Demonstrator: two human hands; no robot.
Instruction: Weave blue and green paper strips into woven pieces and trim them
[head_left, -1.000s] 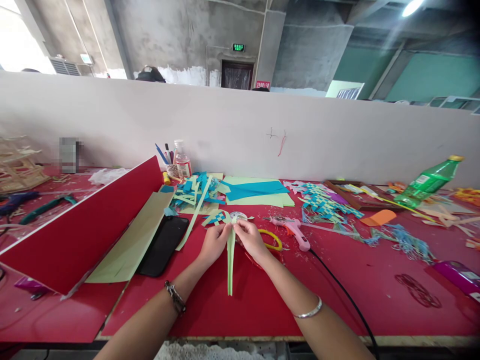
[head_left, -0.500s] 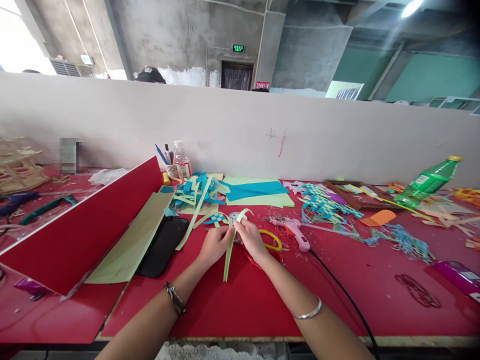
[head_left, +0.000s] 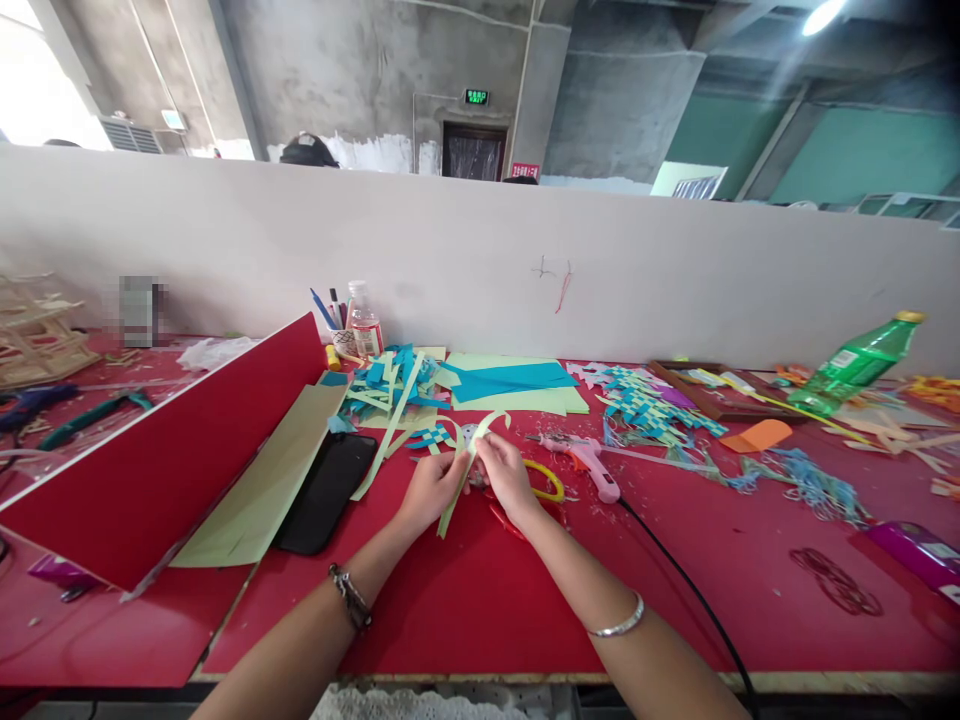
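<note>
Pale green paper strips [head_left: 448, 515] are pinched between my two hands over the red table. My left hand [head_left: 435, 487] is closed on them, and their lower ends hang below its fingers. My right hand [head_left: 504, 470] grips the strips a little higher, where the upper ends curl outward. Scissors with yellow and red handles [head_left: 551, 480] lie partly hidden beneath my right hand. Just beyond my fingers is a small blue and green woven paper piece [head_left: 431, 437]. A pink glue gun [head_left: 589, 462] rests to the right of my right hand.
A black phone [head_left: 324, 495] and a standing red board [head_left: 180, 455] are on the left. Behind my hands lie cut strips [head_left: 390, 385] and blue and green sheets [head_left: 517, 385]. A green bottle [head_left: 862, 362] leans at the right. The glue gun's black cord [head_left: 690, 590] crosses toward the front edge.
My right hand has shifted slightly right and its fingers have bent more around the strips. The strips' lower ends have swung up and left. My left hand has barely moved.
</note>
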